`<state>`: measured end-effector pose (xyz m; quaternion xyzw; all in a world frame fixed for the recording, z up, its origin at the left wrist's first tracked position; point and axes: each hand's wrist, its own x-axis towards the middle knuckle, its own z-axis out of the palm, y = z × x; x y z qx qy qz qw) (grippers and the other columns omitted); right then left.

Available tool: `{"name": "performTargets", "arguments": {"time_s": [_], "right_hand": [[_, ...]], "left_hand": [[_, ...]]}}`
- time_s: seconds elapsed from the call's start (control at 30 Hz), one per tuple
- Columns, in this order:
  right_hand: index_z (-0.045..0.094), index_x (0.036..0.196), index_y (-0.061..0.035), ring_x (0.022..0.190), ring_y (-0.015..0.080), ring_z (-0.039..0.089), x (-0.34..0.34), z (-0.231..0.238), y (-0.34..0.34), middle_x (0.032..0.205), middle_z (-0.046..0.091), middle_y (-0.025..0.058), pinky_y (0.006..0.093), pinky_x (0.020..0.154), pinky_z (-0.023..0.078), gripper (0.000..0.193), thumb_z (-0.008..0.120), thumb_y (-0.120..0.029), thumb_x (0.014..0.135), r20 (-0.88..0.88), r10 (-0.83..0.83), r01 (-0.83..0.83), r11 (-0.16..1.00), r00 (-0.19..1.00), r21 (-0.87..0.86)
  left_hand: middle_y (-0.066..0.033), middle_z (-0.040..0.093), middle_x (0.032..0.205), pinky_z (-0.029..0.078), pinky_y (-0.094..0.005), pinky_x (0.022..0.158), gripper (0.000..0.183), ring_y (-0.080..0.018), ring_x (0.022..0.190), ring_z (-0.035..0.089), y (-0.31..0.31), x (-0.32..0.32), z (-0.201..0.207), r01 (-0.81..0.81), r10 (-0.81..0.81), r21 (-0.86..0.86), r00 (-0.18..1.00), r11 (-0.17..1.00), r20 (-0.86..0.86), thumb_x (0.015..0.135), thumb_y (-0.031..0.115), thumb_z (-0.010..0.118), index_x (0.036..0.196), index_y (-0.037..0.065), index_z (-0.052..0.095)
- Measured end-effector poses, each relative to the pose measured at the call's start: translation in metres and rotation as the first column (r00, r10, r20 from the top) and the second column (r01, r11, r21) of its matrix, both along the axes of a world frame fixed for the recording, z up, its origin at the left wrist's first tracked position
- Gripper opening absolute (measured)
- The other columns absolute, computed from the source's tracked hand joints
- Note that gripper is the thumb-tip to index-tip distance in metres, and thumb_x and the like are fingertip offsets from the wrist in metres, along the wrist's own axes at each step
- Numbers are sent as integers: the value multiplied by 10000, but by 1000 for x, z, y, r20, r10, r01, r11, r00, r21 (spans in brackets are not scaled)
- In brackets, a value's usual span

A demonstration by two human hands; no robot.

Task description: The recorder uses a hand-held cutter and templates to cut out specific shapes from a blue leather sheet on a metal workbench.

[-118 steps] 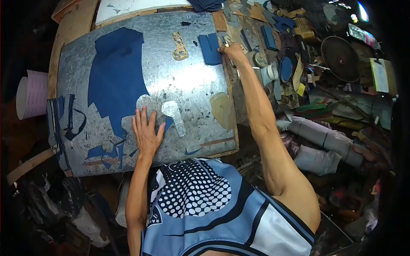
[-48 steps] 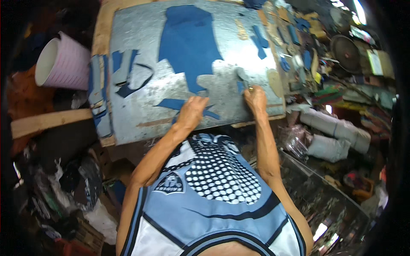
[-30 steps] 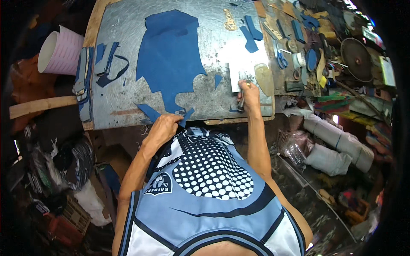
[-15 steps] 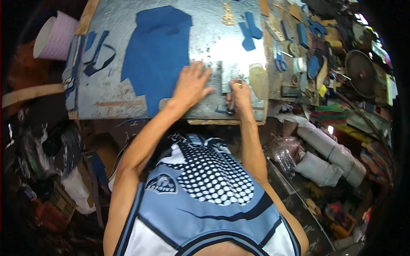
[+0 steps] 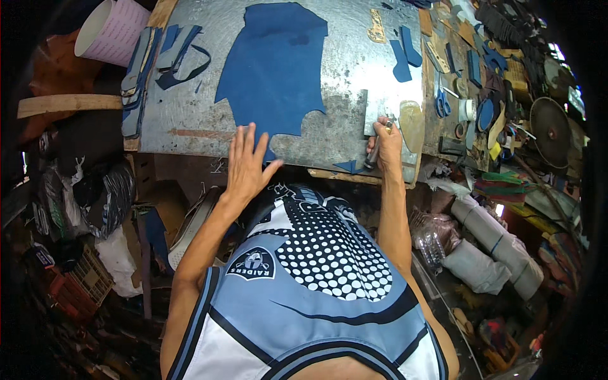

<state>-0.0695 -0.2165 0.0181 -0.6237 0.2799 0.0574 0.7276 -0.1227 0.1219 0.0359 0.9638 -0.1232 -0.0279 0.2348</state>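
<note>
We are standing at the near edge of a metal-topped workbench (image 5: 190, 114), looking straight down at it. Our left hand (image 5: 246, 166) is lying flat with its fingers spread, and its fingertips are pressing on the lower edge of a large blue sheet (image 5: 278, 66) that is lying spread across the middle of the bench. Our right hand (image 5: 386, 140) is closing in a fist around the handle of a thin cutting tool (image 5: 375, 152), and the tool is resting against the near edge of a flat metal template (image 5: 380, 107), to the right of the blue sheet and apart from it. A small blue offcut (image 5: 349, 167) is lying at the bench edge just beside this hand. A tan oval piece (image 5: 411, 125) is sitting just right of the template. Narrow blue strips (image 5: 161, 57) are piling up along the left side of the bench, beside a pink bucket (image 5: 114, 28). Blue-handled scissors (image 5: 441, 101) are lying among the clutter to the right.
</note>
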Motion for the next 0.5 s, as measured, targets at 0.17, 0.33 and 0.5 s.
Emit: {"name": "performTargets", "arguments": {"time_s": [0.17,0.33,0.5], "right_hand": [[516,1120,-37,454,119,517,1,4,6,708,521,18,266,395,450,280,653,-182,924,-14,-44,43,997,999,-70],[524,1107,-60,446,118,511,3,0,8,731,537,15,272,388,450,259,654,-172,913,-16,-80,78,989,997,-128],[522,1138,-49,466,120,521,2,-5,6,757,547,22,274,401,457,296,659,-172,906,25,-77,80,979,997,-190]], "left_hand": [[-173,515,1404,402,-535,1070,324,-419,1360,410,28,-41,11,361,-369,-159,929,919,-19,831,237,746,1101,72,680],[-159,713,1068,512,-430,926,223,-312,1031,673,63,-5,23,245,-199,-351,967,904,161,853,116,709,1041,-3,702],[-92,688,850,535,-351,721,54,-235,771,662,139,72,152,140,68,-390,878,910,473,850,35,699,900,47,682]]}}
